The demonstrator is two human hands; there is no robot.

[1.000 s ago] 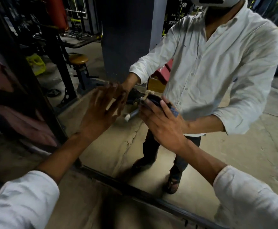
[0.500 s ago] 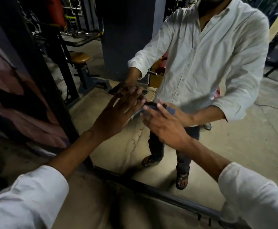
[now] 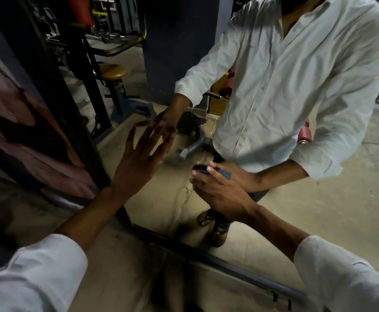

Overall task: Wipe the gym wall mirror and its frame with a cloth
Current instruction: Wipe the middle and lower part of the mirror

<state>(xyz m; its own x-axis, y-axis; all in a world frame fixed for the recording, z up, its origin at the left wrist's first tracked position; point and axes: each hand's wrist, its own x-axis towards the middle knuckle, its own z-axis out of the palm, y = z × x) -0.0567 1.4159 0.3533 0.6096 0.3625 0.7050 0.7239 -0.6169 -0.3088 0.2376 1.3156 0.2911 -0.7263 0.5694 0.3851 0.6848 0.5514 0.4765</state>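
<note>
Two hands at a gym wall mirror [image 3: 319, 210], its dark frame [image 3: 206, 260] crossing the lower frame.

Left hand [image 3: 142, 163] lies flat with fingers spread on the glass at centre left; right hand [image 3: 222, 192] presses a dark cloth [image 3: 203, 169] to the glass at centre. Reflected: concrete floor [image 3: 341, 188], round stool [image 3: 113, 72], weight machines at upper left.

Reaching forward with both arms, white sleeves pushed back to the forearms. Holding the left hand [image 3: 139, 163] flat and open, fingers [image 3: 159, 134] spread and pointing up. Curling the right hand [image 3: 222, 194], knuckles up, around something dark at the fingertips [image 3: 208, 170].
</note>
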